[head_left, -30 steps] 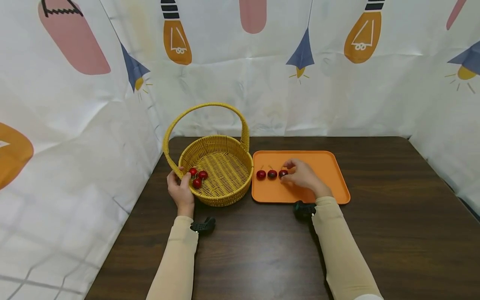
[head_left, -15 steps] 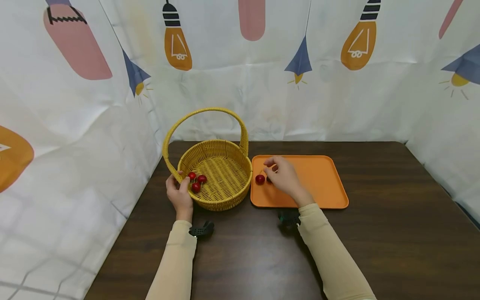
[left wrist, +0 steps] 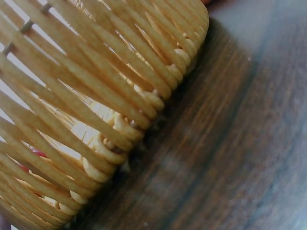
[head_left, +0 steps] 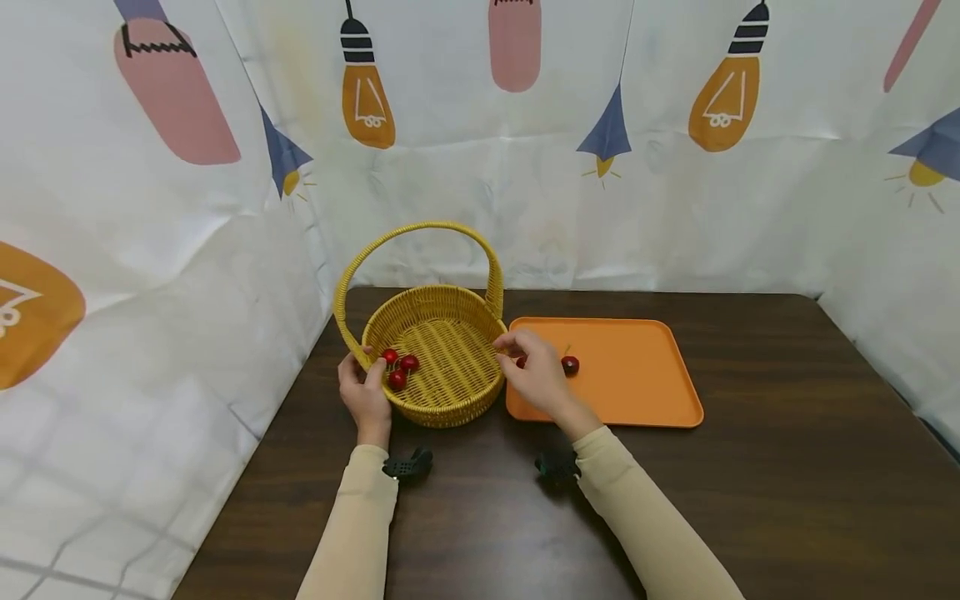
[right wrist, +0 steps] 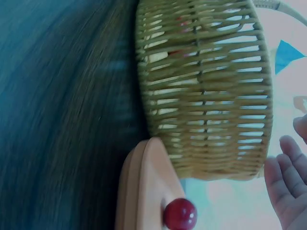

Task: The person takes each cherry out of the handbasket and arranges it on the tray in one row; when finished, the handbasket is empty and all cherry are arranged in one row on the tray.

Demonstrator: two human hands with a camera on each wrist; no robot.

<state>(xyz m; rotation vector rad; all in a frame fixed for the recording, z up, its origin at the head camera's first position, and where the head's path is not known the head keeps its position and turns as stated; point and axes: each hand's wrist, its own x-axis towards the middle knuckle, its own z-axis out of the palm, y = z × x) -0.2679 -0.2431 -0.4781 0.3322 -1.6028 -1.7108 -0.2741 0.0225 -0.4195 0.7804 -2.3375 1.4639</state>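
Note:
My left hand (head_left: 365, 397) grips the near-left rim of the yellow wicker basket (head_left: 442, 414) by the foot of its handle, with the thumb over the rim. Inside, at the left, lie three red cherries (head_left: 397, 380) with stems. My right hand (head_left: 536, 375) is at the basket's right rim, over the left end of the orange tray (head_left: 637, 383). Thumb and fingers pinch together, and a dark red cherry (head_left: 521, 362) shows between them. Another cherry (head_left: 570, 365) sits on the tray just right of this hand. The right wrist view shows a cherry (right wrist: 180, 214) near the tray's corner.
A dark wooden table (head_left: 787, 433) carries the basket and tray, which stand close side by side. The basket's tall arched handle (head_left: 420, 225) rises over its opening. A printed white curtain (head_left: 525, 192) hangs behind and to the sides.
My right hand has travelled left across the tray, from near the right cherry of the row to the basket's right rim. My left hand has kept its hold on the basket.

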